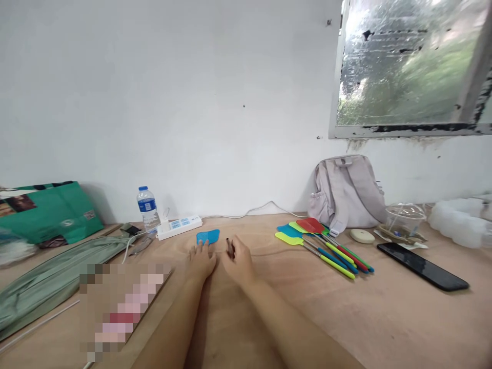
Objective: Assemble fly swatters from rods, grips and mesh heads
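Observation:
A flat blue piece (208, 236), shaped like the head of a fly swatter, lies on the wooden table. My left hand (202, 260) rests palm down at its near edge, fingers stretched out and fingertips touching it. Just to the right, my right hand (239, 259) is closed around a slim dark pen-like thing (229, 247), whose end pokes up beside the thumb. Most of that thing is hidden by the fingers. Further right lies a fanned pile of fly swatters (326, 246) with red, blue, green and yellow heads and metal shafts.
A white power strip (180, 227) and a water bottle (147, 209) stand back left, near a green bag (49, 212). Folded grey-green cloth (65, 271) and a blurred-out flat item (128, 307) lie left. On the right are a backpack (346, 192), phone (423, 266) and plastic cup (405, 218).

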`<state>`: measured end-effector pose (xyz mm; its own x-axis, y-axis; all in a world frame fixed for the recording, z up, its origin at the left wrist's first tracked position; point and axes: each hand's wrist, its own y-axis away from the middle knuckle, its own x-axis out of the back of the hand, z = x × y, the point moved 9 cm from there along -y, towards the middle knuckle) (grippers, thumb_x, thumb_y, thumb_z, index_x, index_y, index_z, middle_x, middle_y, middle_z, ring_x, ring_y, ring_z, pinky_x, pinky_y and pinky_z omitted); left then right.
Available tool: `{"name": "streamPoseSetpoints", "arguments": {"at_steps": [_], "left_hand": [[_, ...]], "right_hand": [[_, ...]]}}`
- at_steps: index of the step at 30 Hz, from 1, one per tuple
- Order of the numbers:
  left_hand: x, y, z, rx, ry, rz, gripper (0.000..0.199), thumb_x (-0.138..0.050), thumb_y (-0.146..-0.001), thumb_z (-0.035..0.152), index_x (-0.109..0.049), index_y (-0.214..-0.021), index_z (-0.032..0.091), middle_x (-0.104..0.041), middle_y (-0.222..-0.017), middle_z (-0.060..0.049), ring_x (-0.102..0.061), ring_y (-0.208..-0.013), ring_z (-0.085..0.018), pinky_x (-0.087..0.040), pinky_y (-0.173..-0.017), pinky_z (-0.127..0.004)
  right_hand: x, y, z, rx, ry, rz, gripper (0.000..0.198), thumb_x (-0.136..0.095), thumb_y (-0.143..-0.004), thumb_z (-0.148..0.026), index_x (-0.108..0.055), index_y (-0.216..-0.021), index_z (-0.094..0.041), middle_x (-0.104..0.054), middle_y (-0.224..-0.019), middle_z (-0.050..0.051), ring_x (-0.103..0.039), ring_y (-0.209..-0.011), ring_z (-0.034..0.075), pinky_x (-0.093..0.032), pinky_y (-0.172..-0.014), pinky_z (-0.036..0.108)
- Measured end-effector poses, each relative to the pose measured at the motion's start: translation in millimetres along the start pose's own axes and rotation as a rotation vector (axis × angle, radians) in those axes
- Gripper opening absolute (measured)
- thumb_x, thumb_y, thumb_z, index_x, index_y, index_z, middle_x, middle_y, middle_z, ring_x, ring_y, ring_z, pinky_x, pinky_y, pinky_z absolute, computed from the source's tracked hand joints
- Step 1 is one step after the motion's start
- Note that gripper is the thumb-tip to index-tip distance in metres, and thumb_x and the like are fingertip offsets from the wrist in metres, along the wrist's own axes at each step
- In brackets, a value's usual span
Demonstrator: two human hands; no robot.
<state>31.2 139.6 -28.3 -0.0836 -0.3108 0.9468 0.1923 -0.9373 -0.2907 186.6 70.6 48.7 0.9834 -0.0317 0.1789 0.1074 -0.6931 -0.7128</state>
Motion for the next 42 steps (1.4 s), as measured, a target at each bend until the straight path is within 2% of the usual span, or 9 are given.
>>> {"name": "streamPoseSetpoints", "arguments": {"at_steps": [3,5,9,15,20,25,31,37,42], "left_hand": [[-1,-1,1,-0.016,0.009,-0.026,0.046,-0.033,-0.08,0.032,-0.043,-0.122,0.014,-0.044,-0.128,-0.013,-0.037,-0.119,-0.028,-0.025,-0.097,-0.043],[1,1,3,-0.05,0.014,-0.027,0.042,-0.034,-0.08,0.03,-0.048,-0.116,0.015,-0.049,-0.123,-0.011,-0.041,-0.115,-0.024,-0.027,-0.097,-0.037],[6,6,6,-0.079,0.019,-0.008,0.043,-0.036,-0.078,0.025,-0.046,-0.118,0.013,-0.047,-0.125,-0.011,-0.043,-0.112,-0.021,-0.03,-0.094,-0.031],[1,-2,2,-0.02,0.027,-0.019,0.052,-0.036,-0.078,0.029,-0.037,-0.126,0.01,-0.024,-0.14,-0.014,-0.028,-0.124,-0.03,-0.023,-0.099,-0.041],[0,0,6,-0.054,0.038,-0.041,0.044,-0.033,-0.081,0.028,-0.044,-0.12,0.012,-0.044,-0.126,-0.014,-0.035,-0.119,-0.026,-0.023,-0.098,-0.038],[12,31,28,-0.181,0.045,-0.036,0.039,-0.034,-0.08,0.028,-0.049,-0.113,0.014,-0.049,-0.112,-0.013,-0.046,-0.104,-0.025,-0.031,-0.091,-0.035],[26,62,57,-0.289,0.127,-0.023,0.041,-0.043,-0.076,0.035,-0.047,-0.115,0.024,-0.042,-0.119,-0.009,-0.045,-0.104,-0.025,-0.032,-0.09,-0.035],[21,54,47,-0.188,0.218,-0.1,0.052,-0.046,-0.073,0.045,-0.042,-0.12,0.023,-0.039,-0.127,-0.01,-0.04,-0.112,-0.027,-0.029,-0.094,-0.036],[16,47,25,0.024,0.28,-0.151,0.057,-0.043,-0.074,0.046,-0.039,-0.12,0.013,-0.044,-0.122,-0.016,-0.039,-0.115,-0.029,-0.027,-0.093,-0.038]], "right_hand": [[-16,29,26,-0.003,0.132,-0.341,0.015,-0.042,-0.061,-0.009,-0.036,-0.069,-0.021,-0.04,-0.062,-0.005,-0.038,-0.057,0.01,-0.027,-0.052,0.021],[-11,41,43,-0.051,0.186,-0.425,0.021,-0.041,-0.059,-0.005,-0.038,-0.073,-0.021,-0.045,-0.066,-0.004,-0.041,-0.06,0.011,-0.028,-0.053,0.021],[21,49,64,-0.15,0.345,-0.444,0.022,-0.042,-0.059,-0.006,-0.039,-0.075,-0.021,-0.048,-0.068,-0.002,-0.043,-0.062,0.013,-0.029,-0.054,0.022],[88,55,77,-0.232,0.497,-0.381,0.013,-0.049,-0.06,-0.015,-0.038,-0.065,-0.021,-0.05,-0.057,-0.003,-0.046,-0.055,0.013,-0.03,-0.051,0.023],[129,55,83,-0.323,0.575,-0.243,0.016,-0.051,-0.061,-0.027,-0.035,-0.06,-0.023,-0.044,-0.049,-0.004,-0.045,-0.047,0.014,-0.029,-0.047,0.025],[130,56,84,-0.344,0.476,-0.226,0.011,-0.048,-0.059,-0.021,-0.039,-0.066,-0.022,-0.051,-0.056,-0.003,-0.051,-0.052,0.015,-0.035,-0.048,0.024],[125,54,72,-0.304,0.48,-0.335,0.011,-0.045,-0.059,-0.015,-0.048,-0.068,-0.02,-0.057,-0.063,0.001,-0.054,-0.061,0.016,-0.04,-0.056,0.026],[125,53,66,-0.314,0.518,-0.402,0.009,-0.049,-0.061,-0.016,-0.055,-0.067,-0.02,-0.061,-0.069,0.002,-0.056,-0.067,0.018,-0.041,-0.059,0.027],[122,57,73,-0.322,0.539,-0.441,0.014,-0.052,-0.066,-0.023,-0.062,-0.076,-0.02,-0.065,-0.078,0.004,-0.057,-0.073,0.02,-0.043,-0.065,0.03]]}}
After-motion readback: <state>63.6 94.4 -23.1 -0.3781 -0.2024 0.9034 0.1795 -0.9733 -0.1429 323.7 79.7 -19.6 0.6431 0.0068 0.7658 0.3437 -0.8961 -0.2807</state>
